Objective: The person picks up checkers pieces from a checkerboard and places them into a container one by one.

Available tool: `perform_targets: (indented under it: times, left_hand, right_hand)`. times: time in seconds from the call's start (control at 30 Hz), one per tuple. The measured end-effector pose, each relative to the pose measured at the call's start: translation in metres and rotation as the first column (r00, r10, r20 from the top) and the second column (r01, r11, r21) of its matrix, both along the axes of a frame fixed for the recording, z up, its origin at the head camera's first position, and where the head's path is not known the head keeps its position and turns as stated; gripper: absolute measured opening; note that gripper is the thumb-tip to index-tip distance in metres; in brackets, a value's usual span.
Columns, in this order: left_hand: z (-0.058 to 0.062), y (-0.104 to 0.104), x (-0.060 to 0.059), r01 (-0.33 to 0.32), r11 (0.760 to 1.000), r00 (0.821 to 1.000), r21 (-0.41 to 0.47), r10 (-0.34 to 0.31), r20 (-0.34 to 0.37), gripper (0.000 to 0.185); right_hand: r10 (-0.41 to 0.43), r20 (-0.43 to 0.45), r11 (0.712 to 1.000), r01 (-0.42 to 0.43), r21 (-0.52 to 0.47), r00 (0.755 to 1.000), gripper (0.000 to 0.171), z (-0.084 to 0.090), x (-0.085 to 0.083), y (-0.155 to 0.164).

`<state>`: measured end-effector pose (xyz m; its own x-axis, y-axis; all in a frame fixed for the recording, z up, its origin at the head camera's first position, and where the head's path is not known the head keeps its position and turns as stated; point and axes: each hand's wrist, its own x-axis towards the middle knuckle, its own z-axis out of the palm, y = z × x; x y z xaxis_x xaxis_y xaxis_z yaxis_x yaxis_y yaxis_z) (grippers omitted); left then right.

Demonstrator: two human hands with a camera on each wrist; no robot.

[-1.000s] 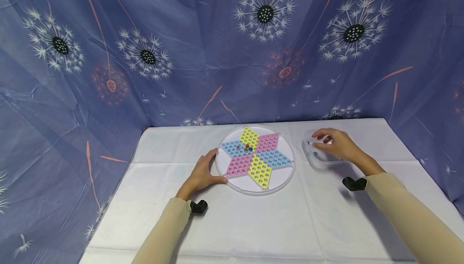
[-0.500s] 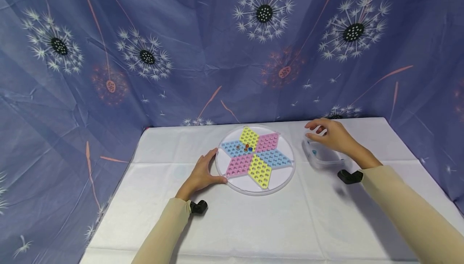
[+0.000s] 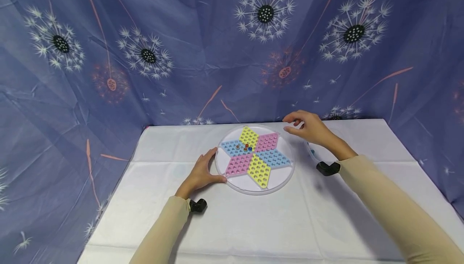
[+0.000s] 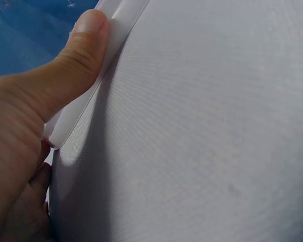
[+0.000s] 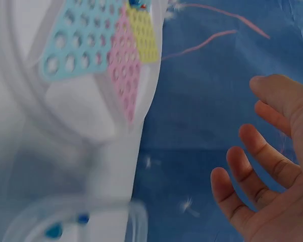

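On the table [image 3: 235, 223], my left hand [image 3: 200, 174] rests open against the round board [image 3: 255, 157]'s rim, steadying it. My right hand [image 3: 308, 129] hovers over its far edge, fingers loosely parted; whether it holds a marble I cannot tell. A clumsy reach could scatter the marbles [image 3: 246, 148] at centre.

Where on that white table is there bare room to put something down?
The wide near strip of the table, between the two sleeves and in front of the round game board, is bare. So is the far-left corner beside the board. It is crowded right of the board, where the right hand hovers by the clear container, and where the left hand touches the rim.
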<state>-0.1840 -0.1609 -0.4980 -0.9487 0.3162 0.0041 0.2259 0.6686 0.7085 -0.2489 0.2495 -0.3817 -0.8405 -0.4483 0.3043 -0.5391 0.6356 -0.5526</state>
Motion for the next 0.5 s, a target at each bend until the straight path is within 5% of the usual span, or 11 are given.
perform_targets:
  times: [0.5]
  left_hand:
    - [0.002, -0.001, 0.001, -0.008, 1.0, 1.0, 0.005, 0.008, 0.002, 0.125]
  right_hand:
    - [0.097, 0.056, 0.995, -0.095, -0.038, 0.994, 0.033, 0.005, -0.016, -0.046]
